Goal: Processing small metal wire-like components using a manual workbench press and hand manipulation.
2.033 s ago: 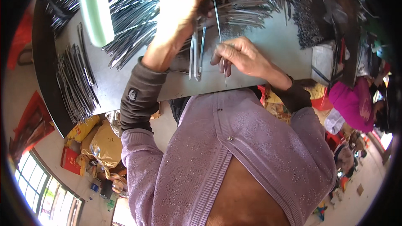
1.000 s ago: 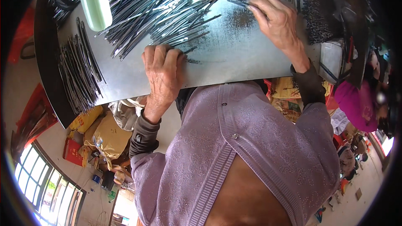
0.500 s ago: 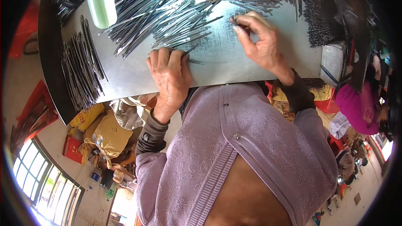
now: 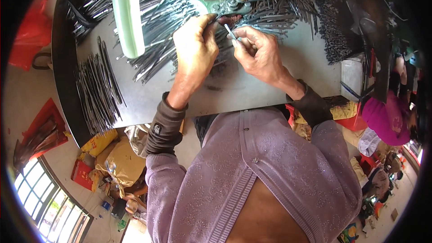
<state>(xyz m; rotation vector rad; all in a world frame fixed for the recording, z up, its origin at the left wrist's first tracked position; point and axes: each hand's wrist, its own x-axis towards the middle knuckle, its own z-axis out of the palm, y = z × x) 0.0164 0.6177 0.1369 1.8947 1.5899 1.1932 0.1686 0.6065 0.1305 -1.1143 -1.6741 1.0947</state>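
Observation:
My right hand [image 4: 261, 56] pinches a short, thin strip [image 4: 230, 31] that shines pale at its raised end, just in front of a green machine part [image 4: 230, 5] with bolts. Close by on the left, my left hand [image 4: 195, 47] is closed, its thumb and forefinger together beside the machine; whatever they grip, if anything, cannot be made out. Many thin dark strips [image 4: 155, 58] lie in a heap on the grey metal table [image 4: 180, 103], behind and left of my left hand. More dark strips [image 4: 274, 15] are spread beyond my right hand. A reddish lump [image 4: 229, 19] sits under the bolts.
A pale green bar [image 4: 128, 15] hangs over the table's left half. Neat rows of dark strips [image 4: 99, 92] lie at the left edge, and a dense dark pile [image 4: 335, 31] at the right. A whitish box [image 4: 353, 74] stands at the right edge. Sacks [image 4: 121, 159] lie below.
My left hand has moved away from me, up to the machine, from the table's near part. My right hand has shifted left and nearer the machine. The view has tilted, showing more of the machine.

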